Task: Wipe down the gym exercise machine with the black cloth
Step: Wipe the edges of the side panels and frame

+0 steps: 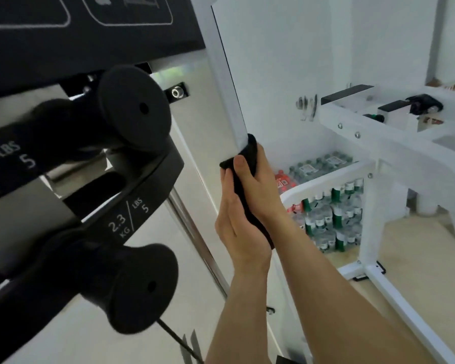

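At the left, the gym exercise machine (90,40) shows black add-on weights (132,206) marked 2.3 KG and LBS 5, with round black knobs (134,109) and a chrome guide rod (195,232) just beside them. In the middle rises its white upright (226,82), the black cloth (250,151) wrapped round it. The left hand (237,227) sits lower, its fingers (225,185) straight and pressed along the cloth. The right hand (260,187) grips the cloth higher, thumb curled over it, the other fingers hidden. To the right a white frame (394,153) stands on a pale floor (418,245), with packs of bottled water (331,219) behind it, near a white wall (286,48).
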`<state>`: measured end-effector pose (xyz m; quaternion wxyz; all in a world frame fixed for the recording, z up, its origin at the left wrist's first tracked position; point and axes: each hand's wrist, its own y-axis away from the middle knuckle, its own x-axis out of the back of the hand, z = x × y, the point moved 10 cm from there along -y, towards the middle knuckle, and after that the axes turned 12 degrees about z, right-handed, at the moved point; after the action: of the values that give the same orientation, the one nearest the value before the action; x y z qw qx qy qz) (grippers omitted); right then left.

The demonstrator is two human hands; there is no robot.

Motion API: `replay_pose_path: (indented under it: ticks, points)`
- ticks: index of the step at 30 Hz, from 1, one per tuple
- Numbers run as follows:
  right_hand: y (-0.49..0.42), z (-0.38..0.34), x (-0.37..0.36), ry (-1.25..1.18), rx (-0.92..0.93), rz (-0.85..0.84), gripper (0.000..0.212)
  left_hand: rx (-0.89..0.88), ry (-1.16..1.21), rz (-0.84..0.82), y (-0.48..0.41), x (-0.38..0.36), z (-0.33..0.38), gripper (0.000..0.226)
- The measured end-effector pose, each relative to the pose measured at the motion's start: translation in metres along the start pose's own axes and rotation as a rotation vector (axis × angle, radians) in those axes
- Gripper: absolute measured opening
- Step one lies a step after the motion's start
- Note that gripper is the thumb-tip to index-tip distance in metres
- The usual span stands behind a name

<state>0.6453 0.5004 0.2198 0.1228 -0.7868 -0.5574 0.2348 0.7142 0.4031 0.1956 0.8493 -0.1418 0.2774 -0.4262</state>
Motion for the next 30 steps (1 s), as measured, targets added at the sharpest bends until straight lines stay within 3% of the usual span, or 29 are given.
replay_pose_path:
  ticks: [6,9,14,18,23,30]
  points:
    - [0.008,0.001,0.009,-0.189,-0.336,-0.321,0.030,-0.300,-0.394,0.004,-0.002,-0.023,0.005,0.060]
    - [0.008,0.010,0.021,-0.191,-0.471,-0.358,0.045,-0.341,-0.538,0.074,-0.007,-0.048,0.009,0.076]
    - [-0.010,-0.005,0.036,-0.072,-0.434,-0.332,0.053,-0.553,-0.683,0.246,-0.034,-0.065,0.033,0.085]
    - [-0.025,0.003,0.062,-0.111,-0.467,-0.151,0.056,-0.674,-0.764,0.314,-0.062,-0.084,0.075,0.082]
    - [-0.026,0.026,0.065,0.001,-0.487,-0.126,0.043,-0.695,-0.793,0.336,-0.060,-0.086,0.071,0.076]
    - [-0.001,0.052,0.070,0.089,-0.481,-0.140,0.044,-0.610,-0.761,0.298,-0.036,-0.065,0.027,0.070]
